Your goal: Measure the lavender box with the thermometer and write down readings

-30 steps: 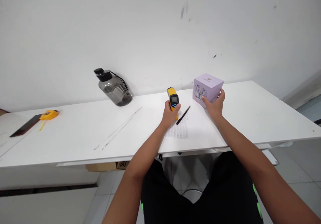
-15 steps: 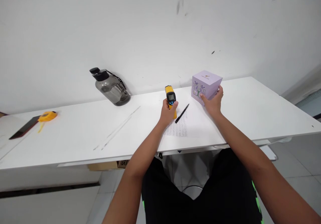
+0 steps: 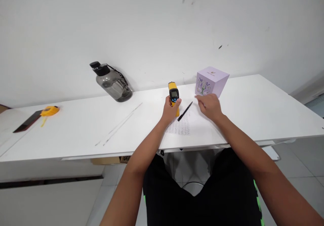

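My left hand (image 3: 170,111) is wrapped round the handle of a yellow and black infrared thermometer (image 3: 173,92), its small screen and blue buttons facing me. A lilac box (image 3: 214,78) with a printed pattern stands upright on the table near the wall. Just in front of it is my right hand (image 3: 211,107), holding nothing, with the index finger stretched left by the box's lower front edge and the other fingers curled. Whether that fingertip touches the box, I cannot tell. Between my hands a black pen (image 3: 185,111) lies on a sheet of paper (image 3: 180,129) with rows of handwriting.
A grey see-through water bottle (image 3: 113,84) stands against the wall (image 3: 152,33) on the left. Farther left on the white table (image 3: 76,128) are a yellow tape measure (image 3: 50,111) and a dark flat object (image 3: 28,121). My legs are under the table's front edge.
My right hand has let go of the lilac box's side and moved in front of it, index finger now stretched out. The left hand still holds the thermometer. The view has shifted slightly.
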The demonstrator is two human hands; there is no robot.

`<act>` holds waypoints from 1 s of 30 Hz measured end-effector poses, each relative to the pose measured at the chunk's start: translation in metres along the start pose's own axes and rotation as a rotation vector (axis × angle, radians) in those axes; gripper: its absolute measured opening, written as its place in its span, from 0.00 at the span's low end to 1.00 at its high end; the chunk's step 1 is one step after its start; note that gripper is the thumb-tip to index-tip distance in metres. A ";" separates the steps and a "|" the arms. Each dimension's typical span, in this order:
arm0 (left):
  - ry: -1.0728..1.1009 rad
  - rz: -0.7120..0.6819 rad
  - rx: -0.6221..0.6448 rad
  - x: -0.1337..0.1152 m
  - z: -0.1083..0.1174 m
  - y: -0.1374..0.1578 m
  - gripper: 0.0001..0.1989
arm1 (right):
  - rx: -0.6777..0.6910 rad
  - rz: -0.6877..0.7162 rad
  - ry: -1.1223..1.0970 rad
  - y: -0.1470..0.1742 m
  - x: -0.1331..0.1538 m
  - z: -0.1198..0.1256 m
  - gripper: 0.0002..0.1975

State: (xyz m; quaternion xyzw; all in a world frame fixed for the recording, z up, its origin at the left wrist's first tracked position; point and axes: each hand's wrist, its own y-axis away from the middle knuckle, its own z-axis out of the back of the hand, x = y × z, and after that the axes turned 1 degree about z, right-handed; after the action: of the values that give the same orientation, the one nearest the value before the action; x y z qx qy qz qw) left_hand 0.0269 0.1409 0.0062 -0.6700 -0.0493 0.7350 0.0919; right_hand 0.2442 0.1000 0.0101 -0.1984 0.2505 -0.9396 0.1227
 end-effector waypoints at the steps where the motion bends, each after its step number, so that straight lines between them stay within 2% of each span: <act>1: 0.002 -0.002 -0.003 -0.001 0.000 0.000 0.17 | 0.130 0.066 0.032 -0.001 0.002 -0.003 0.22; 3: 0.010 -0.003 -0.004 -0.002 0.000 0.000 0.17 | 0.328 0.146 0.106 -0.002 0.005 -0.006 0.24; 5: 0.018 0.005 -0.005 -0.003 0.000 0.000 0.16 | 0.413 0.155 0.152 -0.002 0.005 -0.006 0.23; 11: 0.017 0.011 0.003 -0.001 0.000 0.000 0.17 | 0.404 0.010 0.051 0.002 -0.004 0.000 0.21; 17: 0.010 -0.009 0.008 0.002 -0.001 0.000 0.18 | 0.438 0.109 -0.002 0.004 -0.003 -0.007 0.18; 20: 0.002 -0.006 0.000 0.002 -0.001 -0.001 0.17 | 0.363 0.073 -0.074 0.004 -0.001 -0.006 0.17; 25: 0.011 0.011 -0.027 0.002 -0.001 0.000 0.17 | 0.047 -0.054 -0.481 0.004 0.001 -0.007 0.16; 27: 0.025 0.024 -0.013 0.002 -0.001 0.000 0.18 | -0.040 -0.112 -0.470 0.005 0.004 -0.008 0.15; 30: 0.068 0.046 0.045 0.004 -0.002 0.001 0.21 | -0.119 -0.210 -0.394 0.005 0.007 -0.006 0.22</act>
State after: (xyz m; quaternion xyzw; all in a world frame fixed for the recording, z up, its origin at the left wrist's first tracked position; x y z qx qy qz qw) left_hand 0.0283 0.1404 0.0017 -0.6933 -0.0143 0.7146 0.0919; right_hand 0.2363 0.0962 0.0049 -0.4101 0.2544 -0.8739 0.0588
